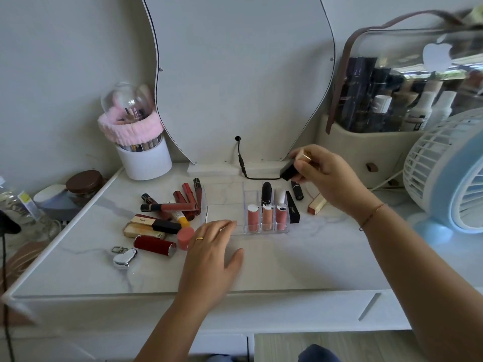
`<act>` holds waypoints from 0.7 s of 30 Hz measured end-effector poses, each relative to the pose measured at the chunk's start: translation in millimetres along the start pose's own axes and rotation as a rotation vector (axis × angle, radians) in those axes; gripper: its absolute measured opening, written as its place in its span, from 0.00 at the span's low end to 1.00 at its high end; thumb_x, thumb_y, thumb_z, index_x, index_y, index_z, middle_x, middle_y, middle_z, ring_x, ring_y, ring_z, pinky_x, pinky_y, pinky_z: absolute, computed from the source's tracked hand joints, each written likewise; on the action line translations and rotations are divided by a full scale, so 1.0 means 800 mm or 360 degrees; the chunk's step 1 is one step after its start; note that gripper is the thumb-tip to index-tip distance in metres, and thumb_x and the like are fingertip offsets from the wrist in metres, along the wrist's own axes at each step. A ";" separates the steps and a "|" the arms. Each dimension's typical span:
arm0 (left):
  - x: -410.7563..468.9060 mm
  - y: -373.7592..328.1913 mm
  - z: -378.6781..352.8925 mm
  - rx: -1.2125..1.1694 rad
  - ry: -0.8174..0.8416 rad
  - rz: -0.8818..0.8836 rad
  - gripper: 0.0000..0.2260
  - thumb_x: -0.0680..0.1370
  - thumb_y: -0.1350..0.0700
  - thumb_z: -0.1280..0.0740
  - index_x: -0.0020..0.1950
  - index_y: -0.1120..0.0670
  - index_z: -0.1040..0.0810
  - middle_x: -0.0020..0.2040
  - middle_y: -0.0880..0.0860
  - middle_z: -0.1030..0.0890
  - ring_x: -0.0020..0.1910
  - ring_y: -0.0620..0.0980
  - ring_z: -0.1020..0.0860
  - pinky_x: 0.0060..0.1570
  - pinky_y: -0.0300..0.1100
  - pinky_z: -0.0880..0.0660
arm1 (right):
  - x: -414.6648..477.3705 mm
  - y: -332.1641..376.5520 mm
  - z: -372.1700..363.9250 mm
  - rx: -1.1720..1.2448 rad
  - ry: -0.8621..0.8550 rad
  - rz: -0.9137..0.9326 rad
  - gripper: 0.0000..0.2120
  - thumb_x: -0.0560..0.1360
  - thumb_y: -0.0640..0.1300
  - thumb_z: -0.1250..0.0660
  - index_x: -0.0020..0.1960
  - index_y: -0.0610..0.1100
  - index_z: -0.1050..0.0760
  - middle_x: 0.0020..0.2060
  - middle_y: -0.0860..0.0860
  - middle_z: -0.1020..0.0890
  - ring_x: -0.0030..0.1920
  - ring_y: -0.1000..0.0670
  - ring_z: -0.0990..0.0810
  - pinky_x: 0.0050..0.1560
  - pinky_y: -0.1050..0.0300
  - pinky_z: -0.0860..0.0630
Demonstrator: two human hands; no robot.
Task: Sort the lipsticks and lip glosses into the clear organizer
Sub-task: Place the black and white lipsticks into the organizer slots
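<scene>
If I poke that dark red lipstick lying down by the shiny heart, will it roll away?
Probably a little. The dark red lipstick looks round and lies on its side on the smooth marble-look table, so a sideways poke could set it rolling. It may not go far: the pink-capped tube lies close beside one end. It looks hard and stiff, so it shouldn't bend.

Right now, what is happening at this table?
A person is sorting lip products into a clear organizer on a white table. The right hand holds a black and gold lipstick above the organizer. The left hand rests on the table at the organizer's front edge. Three pink glosses already stand in the front slots, with two more tubes behind. A pile of lipsticks waits to the left.
</scene>
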State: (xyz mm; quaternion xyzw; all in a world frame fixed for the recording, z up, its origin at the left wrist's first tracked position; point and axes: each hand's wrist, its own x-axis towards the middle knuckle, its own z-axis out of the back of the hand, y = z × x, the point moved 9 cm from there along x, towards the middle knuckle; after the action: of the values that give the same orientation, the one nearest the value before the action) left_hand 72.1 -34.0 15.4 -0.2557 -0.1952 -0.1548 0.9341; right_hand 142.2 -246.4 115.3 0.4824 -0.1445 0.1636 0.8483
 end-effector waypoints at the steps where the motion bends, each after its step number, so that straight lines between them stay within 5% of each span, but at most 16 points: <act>1: 0.000 0.000 0.000 -0.0003 -0.0002 0.0003 0.22 0.75 0.51 0.34 0.68 0.51 0.31 0.65 0.46 0.28 0.66 0.47 0.35 0.63 0.41 0.37 | 0.004 0.015 -0.008 -0.0009 0.0020 0.0047 0.06 0.75 0.45 0.36 0.52 0.48 0.25 0.45 0.55 0.18 0.43 0.59 0.18 0.45 0.68 0.22; 13: 0.000 0.001 0.000 -0.0017 -0.0015 -0.0006 0.22 0.75 0.49 0.35 0.69 0.50 0.32 0.66 0.47 0.29 0.67 0.48 0.35 0.65 0.44 0.37 | 0.023 0.044 -0.073 -0.0398 0.0087 0.0190 0.08 0.68 0.47 0.27 0.46 0.50 0.22 0.38 0.59 0.20 0.39 0.63 0.23 0.38 0.72 0.30; 18: 0.000 0.002 0.000 -0.0015 -0.0029 -0.0015 0.21 0.75 0.50 0.35 0.68 0.50 0.31 0.65 0.47 0.28 0.66 0.48 0.35 0.64 0.43 0.38 | 0.026 0.033 -0.084 -0.0680 0.0130 0.0228 0.09 0.71 0.53 0.31 0.48 0.51 0.21 0.49 0.57 0.26 0.53 0.53 0.29 0.54 0.56 0.32; 21: 0.000 0.001 0.000 -0.0011 -0.0040 -0.0027 0.21 0.75 0.51 0.34 0.68 0.51 0.31 0.64 0.48 0.27 0.66 0.49 0.34 0.63 0.43 0.38 | 0.028 0.026 -0.087 -0.0780 0.0149 0.0225 0.10 0.72 0.55 0.33 0.49 0.51 0.21 0.54 0.54 0.25 0.57 0.50 0.31 0.57 0.54 0.38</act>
State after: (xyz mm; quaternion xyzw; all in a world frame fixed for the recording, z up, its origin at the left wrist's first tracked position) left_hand 72.5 -33.5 15.5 -0.2592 -0.2085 -0.1601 0.9294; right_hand 159.5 -173.2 105.9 0.2431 -0.1739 0.2048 0.9321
